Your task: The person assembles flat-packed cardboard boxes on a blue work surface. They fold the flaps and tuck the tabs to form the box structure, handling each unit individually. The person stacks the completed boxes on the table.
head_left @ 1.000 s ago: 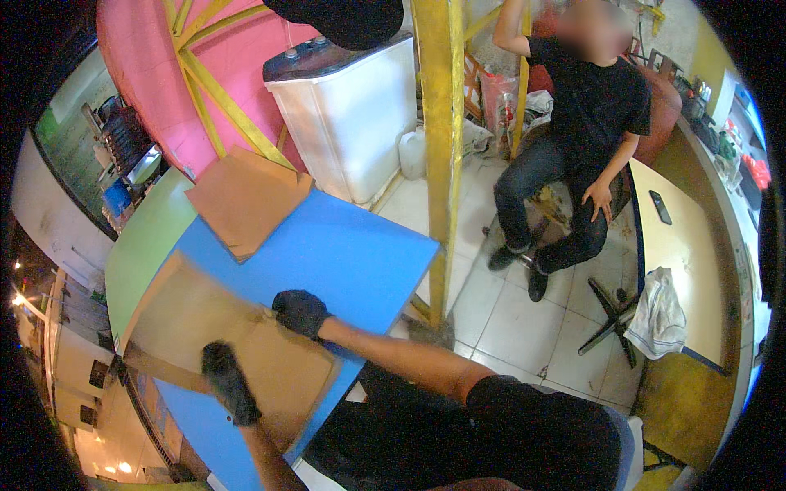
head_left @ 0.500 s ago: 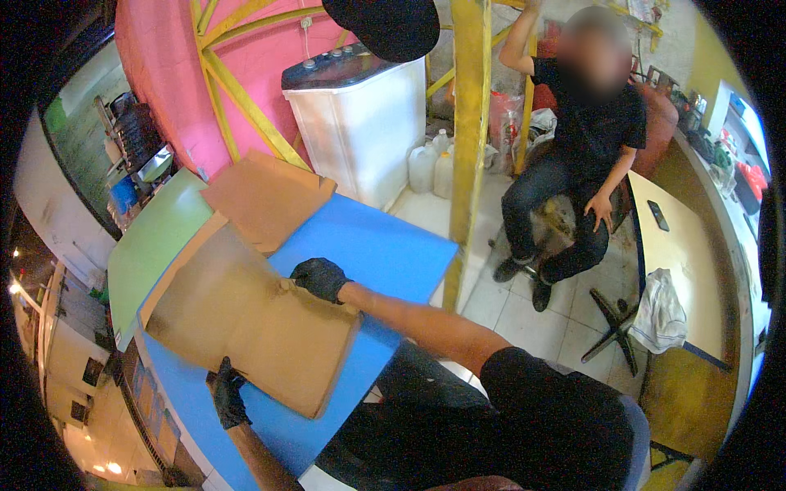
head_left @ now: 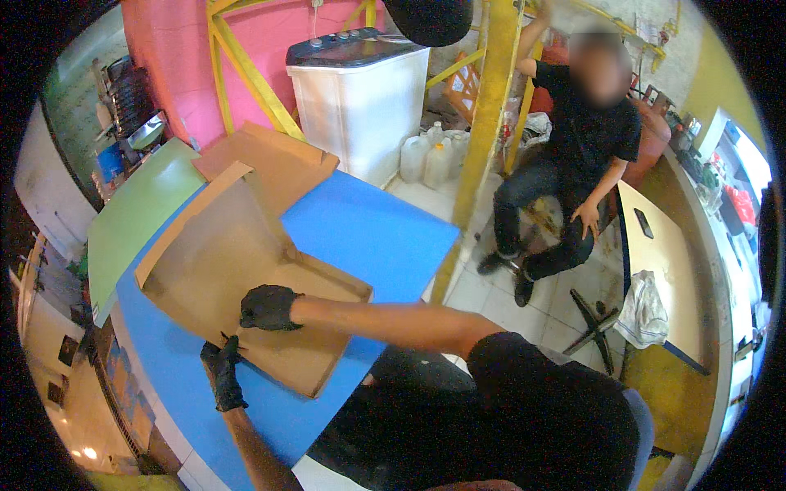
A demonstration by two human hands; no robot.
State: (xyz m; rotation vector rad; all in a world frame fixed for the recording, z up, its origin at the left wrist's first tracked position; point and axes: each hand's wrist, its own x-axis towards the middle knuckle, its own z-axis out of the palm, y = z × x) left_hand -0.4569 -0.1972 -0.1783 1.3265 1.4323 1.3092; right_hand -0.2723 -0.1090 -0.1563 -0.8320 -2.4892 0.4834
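A brown cardboard box (head_left: pixel 315 348) lies unfolded on a blue tabletop (head_left: pixel 368 225), its large panel (head_left: pixel 217 245) sloping up on the far left side. My right hand (head_left: pixel 270 308), in a black glove, is closed in a fist over the box's inner surface; whatever it may hold is hidden. My left hand (head_left: pixel 223 376), also black-gloved, is at the near left edge of the box. Its thumb and fingers grip around that edge, as far as I can see.
Another brown cardboard piece (head_left: pixel 262 159) lies behind the box. A green board (head_left: pixel 139 221) is at the left. Beyond stand a white washing machine (head_left: pixel 360 110), plastic jugs (head_left: pixel 426 159) and a yellow post (head_left: pixel 487 131). A seated person (head_left: pixel 585 139) is beside a wooden-topped table (head_left: pixel 675 270).
My right hand has moved left and nearer across the box, toward my left hand. The box's crease and raised panel show more clearly. The view has shifted slightly.
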